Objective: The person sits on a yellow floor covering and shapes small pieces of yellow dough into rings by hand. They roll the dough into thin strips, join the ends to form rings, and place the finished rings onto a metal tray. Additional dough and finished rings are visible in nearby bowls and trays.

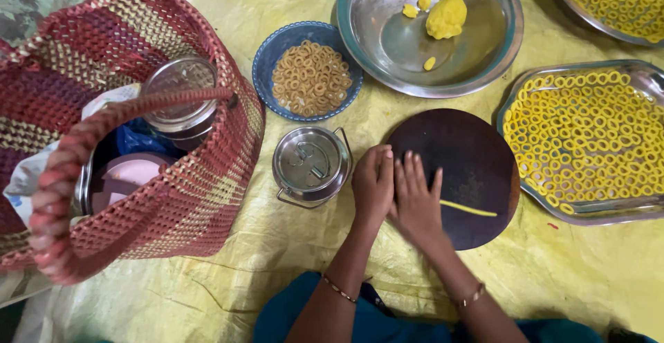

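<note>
My right hand [417, 198] lies flat, palm down, on a dark round board [470, 149], fingers spread over the near end of a thin yellow dough rope [470, 209]. My left hand [373, 180] rests beside it at the board's left edge, fingers curled, touching the right hand. I cannot see whether the left hand holds any dough. A lump of yellow dough [446, 16] with small bits sits in a large steel bowl [373, 45] beyond the board.
A steel tray [588, 211] of raw yellow dough rings lies right; another tray [602, 28] is at top right. A blue bowl [266, 56] holds fried rings. A small lidded steel tin [309, 163] stands left of the board. A woven red basket [194, 191] holds steel containers.
</note>
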